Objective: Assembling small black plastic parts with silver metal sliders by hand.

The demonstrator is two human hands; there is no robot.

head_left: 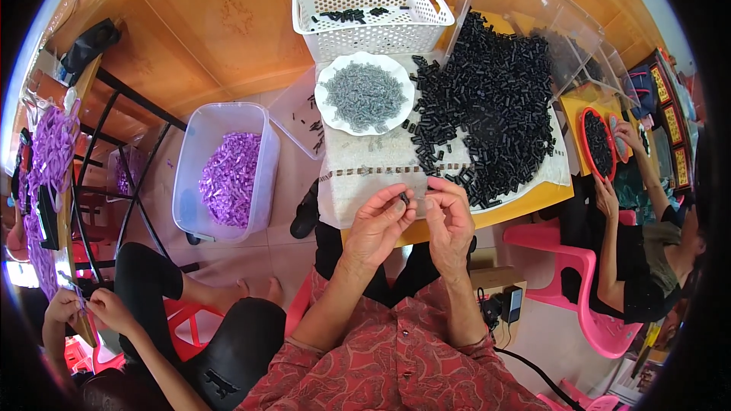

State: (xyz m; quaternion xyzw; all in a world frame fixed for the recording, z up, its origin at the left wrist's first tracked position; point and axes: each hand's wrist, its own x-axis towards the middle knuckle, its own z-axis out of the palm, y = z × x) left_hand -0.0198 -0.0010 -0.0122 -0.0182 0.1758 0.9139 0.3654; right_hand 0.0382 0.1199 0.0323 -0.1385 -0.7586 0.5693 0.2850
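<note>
Over the near edge of the cloth-covered table (pixel 365 156), my two hands are close together. My left hand (pixel 375 227) pinches a small black plastic piece (pixel 404 199) between thumb and fingers. Beside it, the thumb and fingers of my right hand (pixel 448 221) are pressed together; whatever they hold is too small to name. A large heap of similar black pieces (pixel 487 99) covers the right part of the table. Just beyond my hands, a white scalloped plate (pixel 326 116) carries a mound of small clear grey pieces (pixel 364 97).
A white perforated basket (pixel 373 42) with some black pieces stands at the back. A clear tub (pixel 263 175) of purple pieces is on the floor at left. One person's hands (pixel 84 308) work at lower left; another person at right holds a red basket (pixel 590 122).
</note>
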